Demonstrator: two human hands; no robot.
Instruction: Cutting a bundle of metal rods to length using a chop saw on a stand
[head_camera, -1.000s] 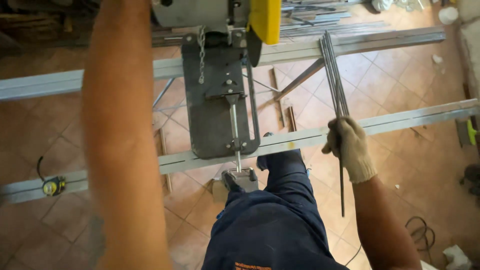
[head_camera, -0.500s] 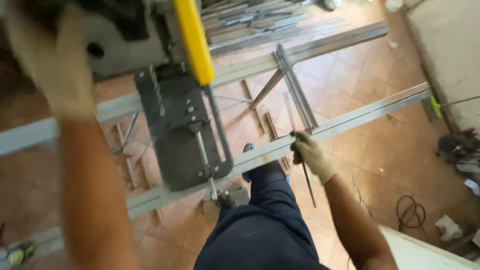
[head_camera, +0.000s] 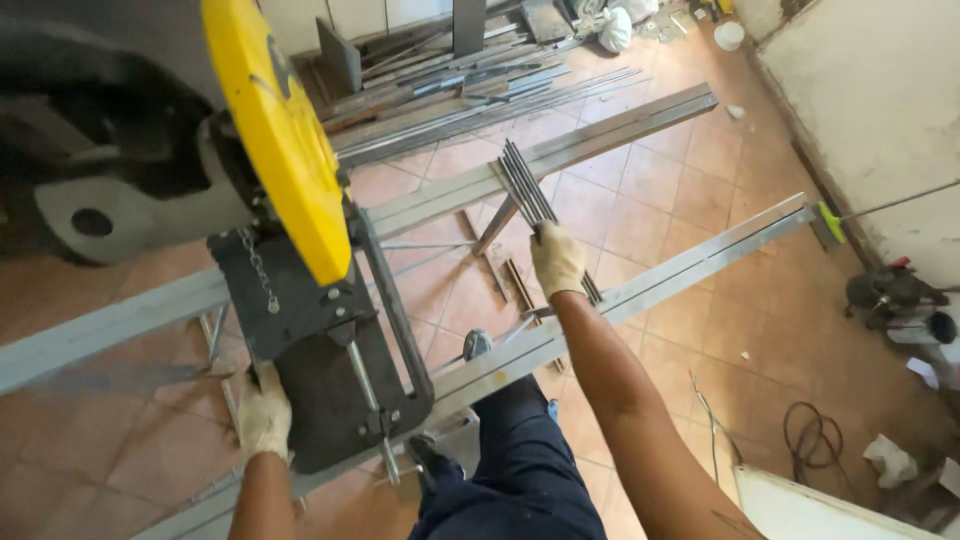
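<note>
The chop saw (head_camera: 300, 330), with its yellow blade guard (head_camera: 280, 130) raised, sits on two long grey metal rails (head_camera: 700, 255) that span the tiled floor (head_camera: 720, 340). It looks heavy and rigid; its dark base plate lies just right of the left hand (head_camera: 264, 412), whose gloved grip rests closed on the plate's near-left edge.

The bundle of thin steel rods (head_camera: 530, 195) lies across both rails, running away from and back under the right hand (head_camera: 557, 258). That gloved grip is wrapped around the bundle near its middle. The rods are probably stiff along their length but loose against each other, smooth and apt to slide or fan out, so a hold near the middle, squeezing them together, suits them best. Beyond the right grip, more metal stock (head_camera: 470, 95) is heaped on the floor.
</note>
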